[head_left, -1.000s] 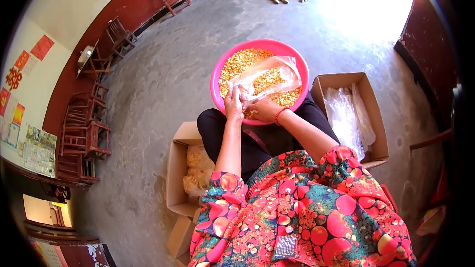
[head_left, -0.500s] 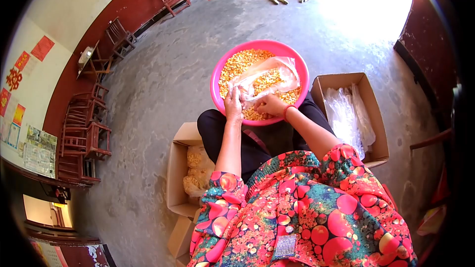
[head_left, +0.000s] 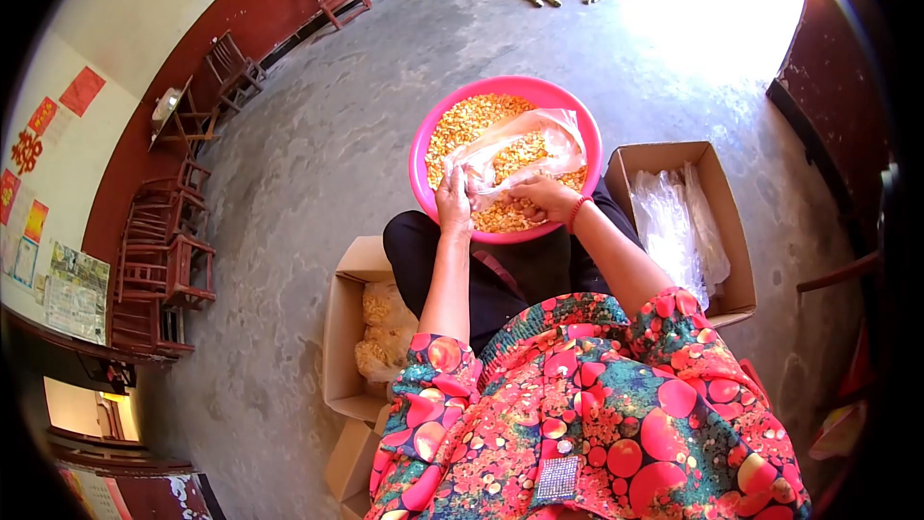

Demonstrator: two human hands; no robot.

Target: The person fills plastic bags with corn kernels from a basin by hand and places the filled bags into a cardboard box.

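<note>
1. The clear plastic bag (head_left: 560, 123) lay inside the pink basin (head_left: 420, 169), over yellow kernels (head_left: 462, 123).
2. The left hand (head_left: 453, 202) pinched the bag's near edge, fingers pressed together.
3. The right hand (head_left: 547, 196) was beside that edge, fingers curled; whether they pinched anything, I cannot tell.
4. Cardboard boxes flanked the person's legs: the left box (head_left: 345, 347) held filled bags (head_left: 383, 323), the right box (head_left: 729, 231) clear plastic (head_left: 666, 231).

The round pink basin (head_left: 421, 170) looks like smooth, glossy plastic, the crumpled clear bag (head_left: 496, 140) in it thin, shiny plastic film, the open brown box (head_left: 730, 221) matt cardboard, and the grey floor (head_left: 318, 144) smooth but blotchy.
</note>
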